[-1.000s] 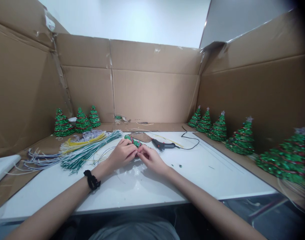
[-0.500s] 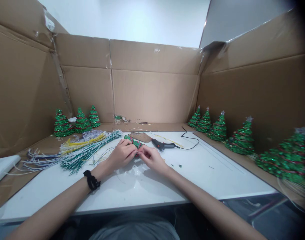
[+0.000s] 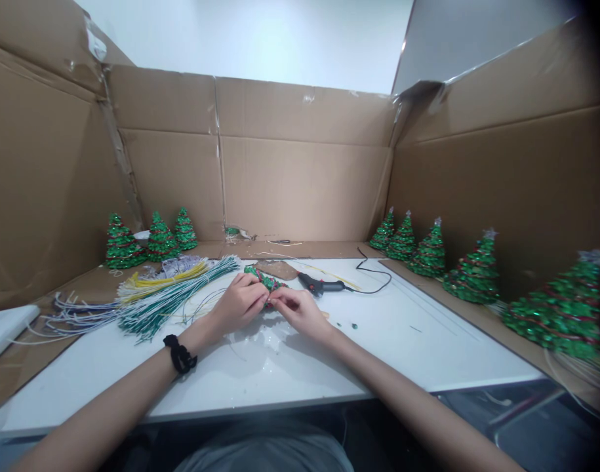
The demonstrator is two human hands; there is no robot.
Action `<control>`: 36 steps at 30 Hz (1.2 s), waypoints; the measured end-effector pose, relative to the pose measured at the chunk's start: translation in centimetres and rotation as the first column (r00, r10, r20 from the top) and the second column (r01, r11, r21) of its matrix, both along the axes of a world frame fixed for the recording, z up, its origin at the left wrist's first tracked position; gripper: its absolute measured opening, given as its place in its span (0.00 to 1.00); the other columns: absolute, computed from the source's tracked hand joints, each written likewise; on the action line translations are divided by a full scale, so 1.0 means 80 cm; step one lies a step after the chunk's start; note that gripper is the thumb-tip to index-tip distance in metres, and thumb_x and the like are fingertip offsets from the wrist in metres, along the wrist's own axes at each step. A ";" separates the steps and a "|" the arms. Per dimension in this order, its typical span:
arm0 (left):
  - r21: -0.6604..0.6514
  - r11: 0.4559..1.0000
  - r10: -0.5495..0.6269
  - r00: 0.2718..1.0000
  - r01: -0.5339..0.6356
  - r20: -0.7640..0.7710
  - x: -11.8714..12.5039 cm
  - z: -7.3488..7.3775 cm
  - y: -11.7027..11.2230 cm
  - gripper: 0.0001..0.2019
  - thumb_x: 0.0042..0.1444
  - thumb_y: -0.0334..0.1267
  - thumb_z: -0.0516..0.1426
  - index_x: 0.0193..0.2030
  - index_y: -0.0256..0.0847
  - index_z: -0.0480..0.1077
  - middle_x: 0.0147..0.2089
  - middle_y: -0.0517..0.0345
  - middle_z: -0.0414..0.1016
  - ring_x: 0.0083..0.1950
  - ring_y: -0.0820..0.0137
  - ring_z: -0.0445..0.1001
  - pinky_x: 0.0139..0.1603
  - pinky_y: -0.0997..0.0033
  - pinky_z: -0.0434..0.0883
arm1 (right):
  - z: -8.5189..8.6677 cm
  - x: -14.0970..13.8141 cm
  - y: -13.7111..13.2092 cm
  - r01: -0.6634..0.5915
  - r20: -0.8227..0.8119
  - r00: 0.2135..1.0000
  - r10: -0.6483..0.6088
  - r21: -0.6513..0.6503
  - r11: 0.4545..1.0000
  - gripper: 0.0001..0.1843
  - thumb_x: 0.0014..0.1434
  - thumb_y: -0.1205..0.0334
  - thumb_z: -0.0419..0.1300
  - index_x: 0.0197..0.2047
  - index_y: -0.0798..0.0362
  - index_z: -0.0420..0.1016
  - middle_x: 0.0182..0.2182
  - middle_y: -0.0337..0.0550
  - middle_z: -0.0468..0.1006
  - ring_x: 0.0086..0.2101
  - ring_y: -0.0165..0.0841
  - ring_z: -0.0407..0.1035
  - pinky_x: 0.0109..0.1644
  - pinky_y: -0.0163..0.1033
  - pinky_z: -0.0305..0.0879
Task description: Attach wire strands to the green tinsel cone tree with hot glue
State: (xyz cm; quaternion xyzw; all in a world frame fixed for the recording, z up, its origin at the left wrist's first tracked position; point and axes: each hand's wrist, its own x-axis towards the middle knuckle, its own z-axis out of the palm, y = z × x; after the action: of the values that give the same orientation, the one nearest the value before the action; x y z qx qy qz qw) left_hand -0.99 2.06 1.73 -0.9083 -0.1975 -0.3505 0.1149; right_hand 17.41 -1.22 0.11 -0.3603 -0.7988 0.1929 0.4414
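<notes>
The left hand (image 3: 240,301) is curled, fingers bent over a green sequinned Christmas tree (image 3: 253,271) with red trim and gripping it; the tree lies tilted over the far half of the white tabletop (image 3: 270,380), about midway between its left and right edges, and is largely covered by the fingers; the right hand (image 3: 298,311) is half curled, its thumb and finger tips drawn close together at the near side of the tree, just beside the left fingertips; whether they are closed on anything is too small to tell.

A black scrunchie (image 3: 180,354) circles the left wrist; beyond the right hand a black glue gun (image 3: 322,284) lies on its side, its cord (image 3: 378,288) looping toward the far edge; a brown pad (image 3: 279,269) is near that edge, just behind the tree; bundles of green-and-white stems (image 3: 181,298) and yellow-and-white stems (image 3: 166,282) lie toward the far left corner; two small green pieces (image 3: 355,326) sit right of the right hand; five star-topped trees (image 3: 471,272) stand on cardboard along the right edge; three more trees (image 3: 162,239) stand beyond the far left corner.
</notes>
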 end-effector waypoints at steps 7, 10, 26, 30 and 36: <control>-0.005 1.000 0.001 1.000 -0.001 0.001 -0.001 -0.001 0.000 0.13 0.63 0.33 0.45 0.30 0.39 0.66 0.30 0.56 0.69 0.40 0.66 0.63 0.43 0.64 0.59 | 0.000 0.000 0.000 -0.023 -0.010 1.000 0.023 -0.018 1.000 0.13 0.62 0.57 0.50 0.31 0.53 0.69 0.24 0.37 0.69 0.24 0.27 0.59 0.28 0.31 0.54; -0.008 1.000 0.003 1.000 -0.003 -0.016 -0.001 0.000 0.000 0.13 0.63 0.35 0.46 0.29 0.39 0.66 0.29 0.56 0.69 0.39 0.65 0.63 0.42 0.64 0.59 | 0.000 -0.001 -0.001 -0.017 0.017 1.000 0.018 -0.009 1.000 0.13 0.63 0.57 0.50 0.31 0.53 0.68 0.23 0.36 0.68 0.24 0.27 0.59 0.28 0.31 0.53; 0.316 0.918 0.087 0.897 -0.241 0.432 -0.034 0.033 0.008 0.14 0.58 0.32 0.50 0.20 0.42 0.59 0.20 0.60 0.67 0.33 0.65 0.64 0.39 0.62 0.59 | 0.005 0.000 -0.005 0.057 0.116 0.990 -0.074 0.145 0.988 0.09 0.64 0.60 0.51 0.36 0.52 0.71 0.33 0.43 0.74 0.35 0.32 0.66 0.42 0.37 0.61; 0.057 0.878 0.421 0.823 -0.475 0.381 -0.054 0.022 0.043 0.10 0.58 0.41 0.53 0.43 0.40 0.68 0.38 0.51 0.73 0.42 0.58 0.63 0.42 0.59 0.60 | 0.008 -0.001 -0.010 0.098 0.240 0.963 -0.123 0.115 0.988 0.10 0.61 0.59 0.56 0.29 0.53 0.68 0.25 0.39 0.70 0.28 0.30 0.62 0.33 0.34 0.56; -0.043 0.875 0.480 0.856 -0.482 0.190 -0.065 -0.002 0.064 0.11 0.62 0.39 0.48 0.43 0.40 0.70 0.39 0.51 0.75 0.43 0.59 0.63 0.45 0.59 0.60 | 0.005 0.000 -0.006 0.069 0.282 0.954 -0.102 0.124 0.990 0.12 0.64 0.59 0.52 0.30 0.54 0.69 0.27 0.40 0.71 0.29 0.29 0.62 0.32 0.33 0.53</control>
State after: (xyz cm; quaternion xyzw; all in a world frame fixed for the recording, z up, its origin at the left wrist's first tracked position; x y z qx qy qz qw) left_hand -6.20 7.18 1.54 -0.7912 -0.4272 -0.3982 0.1816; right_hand 17.40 -1.66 0.54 -0.3934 -0.8476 0.0738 0.3484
